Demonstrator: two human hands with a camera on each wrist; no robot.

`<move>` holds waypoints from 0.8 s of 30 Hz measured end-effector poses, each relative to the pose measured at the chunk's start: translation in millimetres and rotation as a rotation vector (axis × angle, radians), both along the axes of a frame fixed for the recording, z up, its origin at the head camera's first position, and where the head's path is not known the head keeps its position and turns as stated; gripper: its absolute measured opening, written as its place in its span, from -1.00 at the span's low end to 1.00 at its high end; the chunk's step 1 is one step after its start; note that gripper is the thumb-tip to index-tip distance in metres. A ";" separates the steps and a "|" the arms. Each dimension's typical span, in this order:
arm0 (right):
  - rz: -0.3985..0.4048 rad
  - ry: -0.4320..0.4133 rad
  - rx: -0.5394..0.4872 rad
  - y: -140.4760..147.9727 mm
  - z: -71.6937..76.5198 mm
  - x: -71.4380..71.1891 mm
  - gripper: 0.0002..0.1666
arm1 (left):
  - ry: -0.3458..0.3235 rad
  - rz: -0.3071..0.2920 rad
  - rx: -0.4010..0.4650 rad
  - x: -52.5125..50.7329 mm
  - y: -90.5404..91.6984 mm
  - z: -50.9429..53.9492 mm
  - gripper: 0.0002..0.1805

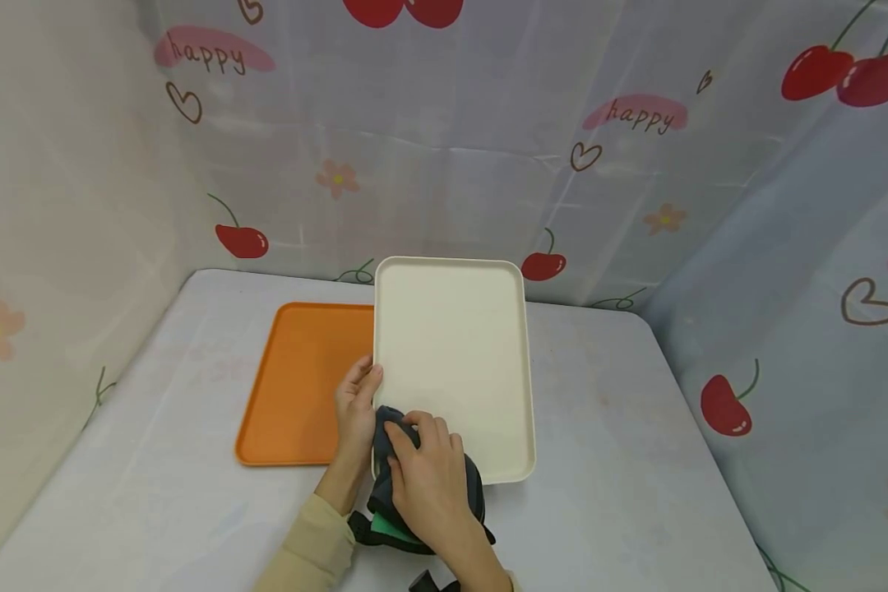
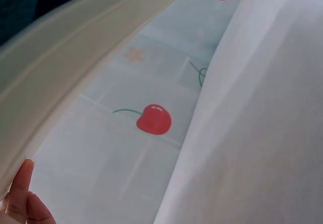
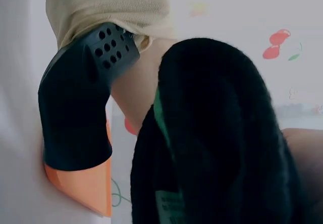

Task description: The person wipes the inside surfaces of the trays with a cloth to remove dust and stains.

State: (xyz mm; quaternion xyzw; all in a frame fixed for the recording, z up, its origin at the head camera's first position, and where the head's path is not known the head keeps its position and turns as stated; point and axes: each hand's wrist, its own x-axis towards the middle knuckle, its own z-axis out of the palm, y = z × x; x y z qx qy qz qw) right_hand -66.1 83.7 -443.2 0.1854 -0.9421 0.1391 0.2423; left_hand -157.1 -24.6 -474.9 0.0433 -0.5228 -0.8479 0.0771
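Note:
A cream rectangular tray (image 1: 451, 337) is held up, tilted, above the table. My left hand (image 1: 353, 415) grips its left edge; in the left wrist view the fingertips (image 2: 21, 186) show at the tray's rim (image 2: 55, 67). My right hand (image 1: 431, 473) holds a dark cloth (image 1: 381, 448) against the tray's lower left part, fingers bent over it. Folds of the cloth hang below the tray, with a green patch showing. Close up in the right wrist view, the cloth (image 3: 217, 108) has a green edge and a pale label.
An orange tray (image 1: 296, 395) lies on the white-covered table (image 1: 622, 460), left of the cream tray and partly behind it. A cherry-printed curtain (image 1: 444, 181) closes off the back and sides. A black wrist device (image 3: 75, 113) is on my left forearm.

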 end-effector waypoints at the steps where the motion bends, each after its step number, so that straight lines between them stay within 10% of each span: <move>1: 0.003 -0.004 -0.001 0.5 0.1 -0.3 -0.53 | 0.001 0.000 0.004 0.1 -0.2 -0.1 -0.63; 24: -0.039 -0.045 -0.091 25.5 2.5 -0.8 -0.56 | 0.026 -0.015 0.032 0.5 -2.5 -0.5 -0.62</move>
